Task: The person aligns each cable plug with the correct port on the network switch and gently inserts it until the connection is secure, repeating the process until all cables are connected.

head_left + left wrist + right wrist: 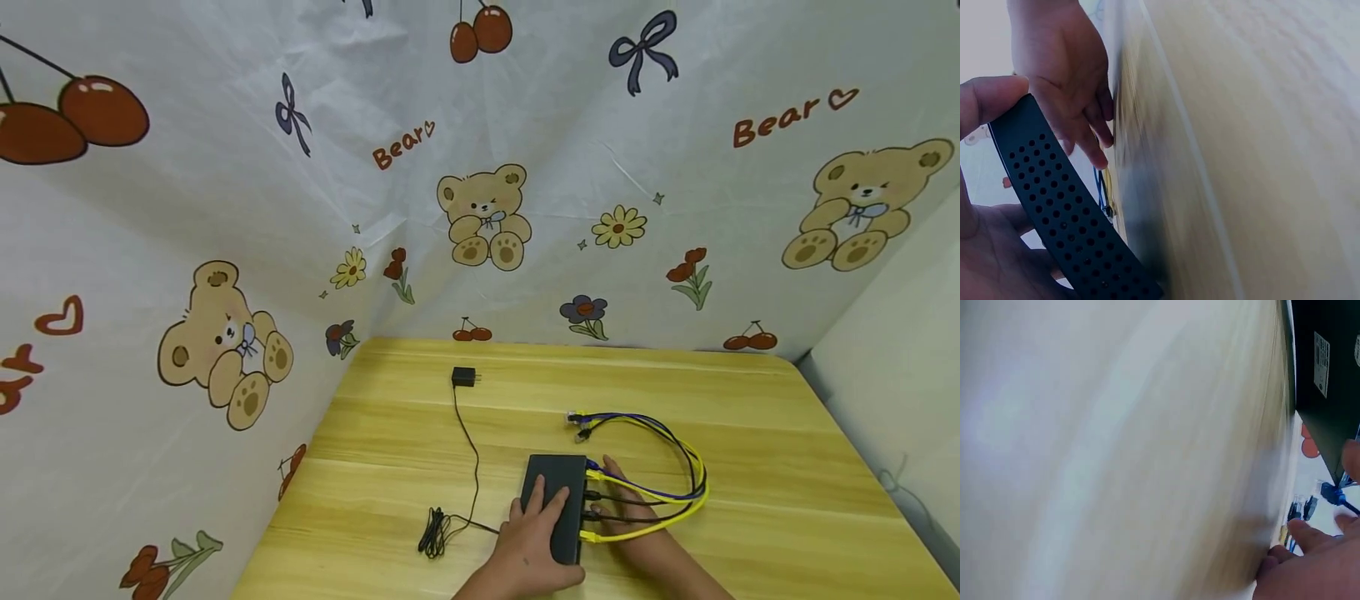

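Both hands meet at a black box (557, 500) on the wooden table (750, 467) in the head view: the left hand (534, 533) grips its near end, the right hand (626, 521) lies flat among yellow, blue and black cables (675, 467). From the left wrist, the box's perforated side (1063, 212) sits between thumb and palm. From the right wrist, relaxed fingertips (1310, 534) rest beside a blue plug (1333, 494).

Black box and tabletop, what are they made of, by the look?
Black box: likely matte plastic; dull dark casing, and the left wrist view shows rows of small vent holes. Table: wood or wood-look laminate; pale yellow grain in plank-like strips, slight sheen. Solid or veneer, cannot tell.
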Motion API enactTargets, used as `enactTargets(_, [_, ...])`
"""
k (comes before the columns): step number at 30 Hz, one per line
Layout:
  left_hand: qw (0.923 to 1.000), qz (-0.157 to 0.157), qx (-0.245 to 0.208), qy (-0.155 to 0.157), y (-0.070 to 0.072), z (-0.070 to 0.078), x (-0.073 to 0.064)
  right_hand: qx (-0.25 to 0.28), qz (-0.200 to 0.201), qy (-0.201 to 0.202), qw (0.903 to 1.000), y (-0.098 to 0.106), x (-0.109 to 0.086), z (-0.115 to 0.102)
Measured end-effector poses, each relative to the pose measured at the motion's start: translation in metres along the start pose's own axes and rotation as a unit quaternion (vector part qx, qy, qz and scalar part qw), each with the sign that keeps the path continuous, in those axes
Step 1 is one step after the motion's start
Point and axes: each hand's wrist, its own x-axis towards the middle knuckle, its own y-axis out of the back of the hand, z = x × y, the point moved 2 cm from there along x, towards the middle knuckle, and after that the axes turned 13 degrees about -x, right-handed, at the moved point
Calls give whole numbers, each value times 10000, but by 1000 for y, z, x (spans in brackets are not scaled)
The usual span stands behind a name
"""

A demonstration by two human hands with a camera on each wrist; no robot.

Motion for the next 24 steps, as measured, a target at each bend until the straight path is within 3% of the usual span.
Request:
enactTargets(1, [10000, 4, -23, 1, 0, 0, 0, 298, -101, -466, 9984, 0, 2, 0])
enactTargets(2, [10000, 13, -41, -5, 0, -1, 0, 528, -92, -667, 9963, 0, 3, 0])
enactTargets(5, [10000, 31, -56, -14, -1, -1, 0, 565, 261, -1064, 9924, 2, 6, -1])
enactTargets(9, [10000, 27, -52, -31, -2, -2, 1, 711, 499, -1449, 9856, 2, 7, -1])
enactTargets(13, [10000, 0, -43, 21, -2, -2, 3, 1622, 272, -1813, 9696, -1, 7, -1])
enactTargets(16, [10000, -35, -60, 61, -2, -1, 3, 1972, 336, -1797, 9632, -3, 9, -1])
enactTargets(18, [9999, -54, -78, 72, -2, -1, 3, 1672, 477, -1747, 9691, -4, 9, 0])
enactTargets(24, [9999, -47, -122, 6, -1, -2, 3, 1352, 487, -2020, 9688, -5, 5, 3])
